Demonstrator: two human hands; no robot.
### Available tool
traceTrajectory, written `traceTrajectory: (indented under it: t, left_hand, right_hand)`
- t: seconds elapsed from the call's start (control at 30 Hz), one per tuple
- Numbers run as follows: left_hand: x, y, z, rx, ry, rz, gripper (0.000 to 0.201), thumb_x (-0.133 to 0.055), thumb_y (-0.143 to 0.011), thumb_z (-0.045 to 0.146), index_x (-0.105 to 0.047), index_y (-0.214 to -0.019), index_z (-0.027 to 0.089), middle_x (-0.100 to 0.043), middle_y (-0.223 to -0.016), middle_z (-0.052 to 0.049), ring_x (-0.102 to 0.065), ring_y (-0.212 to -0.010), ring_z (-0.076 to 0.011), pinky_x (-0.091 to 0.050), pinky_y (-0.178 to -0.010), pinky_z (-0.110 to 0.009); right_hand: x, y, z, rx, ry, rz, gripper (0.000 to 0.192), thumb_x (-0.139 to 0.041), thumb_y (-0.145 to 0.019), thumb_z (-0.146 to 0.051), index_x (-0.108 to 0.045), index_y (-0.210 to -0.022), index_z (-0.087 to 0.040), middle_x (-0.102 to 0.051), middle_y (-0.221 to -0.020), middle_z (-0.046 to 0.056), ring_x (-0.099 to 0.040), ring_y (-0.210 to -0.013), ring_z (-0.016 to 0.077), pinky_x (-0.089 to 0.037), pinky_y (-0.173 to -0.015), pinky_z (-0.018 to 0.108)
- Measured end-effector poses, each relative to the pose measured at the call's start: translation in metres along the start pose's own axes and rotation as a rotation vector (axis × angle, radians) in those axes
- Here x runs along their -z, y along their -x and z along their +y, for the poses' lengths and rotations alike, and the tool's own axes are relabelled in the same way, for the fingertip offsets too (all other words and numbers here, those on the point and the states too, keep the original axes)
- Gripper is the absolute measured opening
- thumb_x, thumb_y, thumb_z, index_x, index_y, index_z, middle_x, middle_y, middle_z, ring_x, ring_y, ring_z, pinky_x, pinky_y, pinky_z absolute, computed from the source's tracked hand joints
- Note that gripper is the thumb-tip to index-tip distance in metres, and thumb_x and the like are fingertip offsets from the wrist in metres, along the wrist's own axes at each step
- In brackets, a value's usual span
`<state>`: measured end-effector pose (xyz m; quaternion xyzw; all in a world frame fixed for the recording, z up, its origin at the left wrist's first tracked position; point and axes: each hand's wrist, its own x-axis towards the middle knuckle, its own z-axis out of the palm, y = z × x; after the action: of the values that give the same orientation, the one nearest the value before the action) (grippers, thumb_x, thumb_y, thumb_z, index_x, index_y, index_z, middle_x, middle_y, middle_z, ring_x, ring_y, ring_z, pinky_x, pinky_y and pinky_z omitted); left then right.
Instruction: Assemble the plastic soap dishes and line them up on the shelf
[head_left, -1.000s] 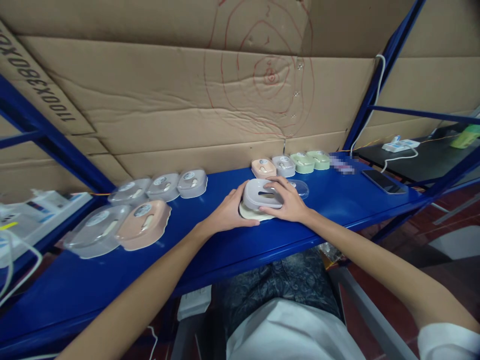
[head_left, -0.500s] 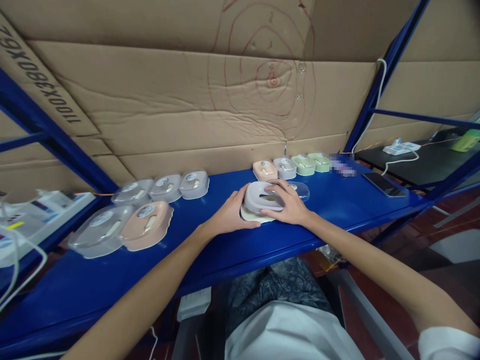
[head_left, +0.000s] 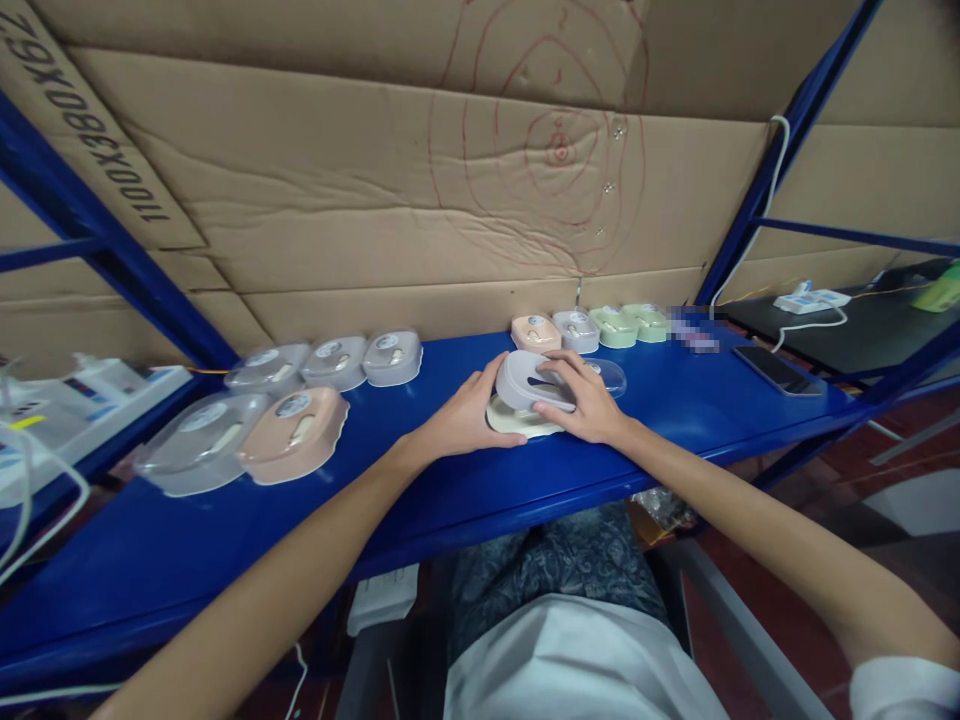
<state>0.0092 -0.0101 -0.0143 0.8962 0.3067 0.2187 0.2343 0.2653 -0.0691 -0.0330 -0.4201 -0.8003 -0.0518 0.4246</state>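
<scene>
Two bare hands meet over a small grey case (head_left: 534, 383) at the middle of a blue shelf (head_left: 420, 480); the left hand (head_left: 459, 420) is half open, its thumb stretched along the case's near-left edge and its fingers curled against the shelf beside it; the right hand (head_left: 586, 398) lies over the case's right end, fingers spread and bent across the top, gripping it from above. Both forearms come in low from the bottom corners and converge on the case, the left from the lower left, the right from the lower right with a white sleeve (head_left: 904, 690) at its end.

The grey case is tipped, its left end raised off a cream base (head_left: 517, 420) that lies flat beneath it; its long axis runs left to right along the shelf, and a slot-shaped opening in its top faces up and toward the camera; a clear lid (head_left: 611, 375) lies just behind the right hand.

Farther back, a row of four small cases (head_left: 589, 328), peach, grey and two green, stands against the cardboard wall (head_left: 375, 200); three grey cases (head_left: 330, 362) sit to the left, with a clear case (head_left: 199, 450) and a peach case (head_left: 296, 440) nearer the shelf's front; a phone (head_left: 780, 370) lies at the right end of the shelf.
</scene>
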Motion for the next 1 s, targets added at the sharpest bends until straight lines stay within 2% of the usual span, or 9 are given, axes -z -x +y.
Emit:
traceTrajectory:
  t: [0.17, 0.37, 0.5, 0.67, 0.83, 1.0]
  left_hand:
    - [0.001, -0.001, 0.003, -0.037, 0.011, 0.012, 0.134, -0.094, -0.071, 0.056, -0.015, -0.175, 0.027, -0.034, -0.177, -0.017, -0.039, -0.159, -0.0469, -0.033, -0.129, -0.062]
    - [-0.001, -0.002, 0.001, -0.050, 0.001, 0.019, 0.132, -0.094, -0.071, 0.059, -0.017, -0.174, 0.027, -0.034, -0.177, -0.017, -0.039, -0.159, -0.0453, -0.033, -0.130, -0.060]
    - [-0.003, -0.003, -0.001, -0.049, 0.000, 0.013, 0.128, -0.093, -0.072, 0.057, -0.020, -0.173, 0.028, -0.041, -0.173, -0.016, -0.045, -0.155, -0.0450, -0.036, -0.127, -0.060]
    - [-0.003, -0.003, -0.002, 0.004, -0.023, -0.019, 0.131, -0.092, -0.071, 0.059, -0.018, -0.174, 0.026, -0.035, -0.175, -0.018, -0.038, -0.158, -0.0482, -0.032, -0.128, -0.064]
    - [0.001, -0.003, -0.001, -0.036, -0.024, -0.060, 0.128, -0.091, -0.073, 0.060, -0.019, -0.173, 0.026, -0.042, -0.171, -0.017, -0.046, -0.151, -0.0466, -0.036, -0.125, -0.064]
    - [0.003, -0.005, -0.003, -0.025, -0.024, -0.062, 0.132, -0.091, -0.072, 0.062, -0.018, -0.174, 0.023, -0.041, -0.171, -0.020, -0.043, -0.154, -0.0489, -0.034, -0.127, -0.064]
  right_hand:
    - [0.003, -0.001, -0.002, -0.004, 0.000, -0.015, 0.050, -0.068, -0.099, -0.061, -0.061, -0.135, -0.027, -0.061, -0.140, 0.015, -0.062, -0.133, 0.0381, -0.057, -0.110, 0.058]
    - [0.004, -0.002, -0.003, 0.003, 0.005, -0.002, 0.049, -0.072, -0.097, -0.061, -0.063, -0.131, -0.027, -0.064, -0.135, 0.013, -0.065, -0.127, 0.0363, -0.057, -0.108, 0.056]
    - [0.003, -0.002, -0.003, 0.024, 0.012, 0.023, 0.047, -0.075, -0.094, -0.060, -0.066, -0.127, -0.027, -0.067, -0.134, 0.013, -0.067, -0.126, 0.0358, -0.058, -0.106, 0.056]
    - [0.001, -0.001, 0.000, 0.053, -0.027, 0.047, 0.047, -0.078, -0.091, -0.060, -0.073, -0.119, -0.023, -0.072, -0.127, 0.013, -0.073, -0.116, 0.0329, -0.061, -0.101, 0.053]
    - [0.000, -0.004, 0.007, -0.009, -0.109, 0.102, 0.044, -0.081, -0.089, -0.059, -0.078, -0.115, -0.023, -0.076, -0.126, 0.012, -0.076, -0.116, 0.0321, -0.062, -0.102, 0.053]
    - [0.000, -0.007, 0.013, -0.043, -0.186, 0.125, 0.044, -0.086, -0.086, -0.057, -0.083, -0.114, -0.023, -0.078, -0.128, 0.013, -0.077, -0.119, 0.0325, -0.061, -0.106, 0.054]
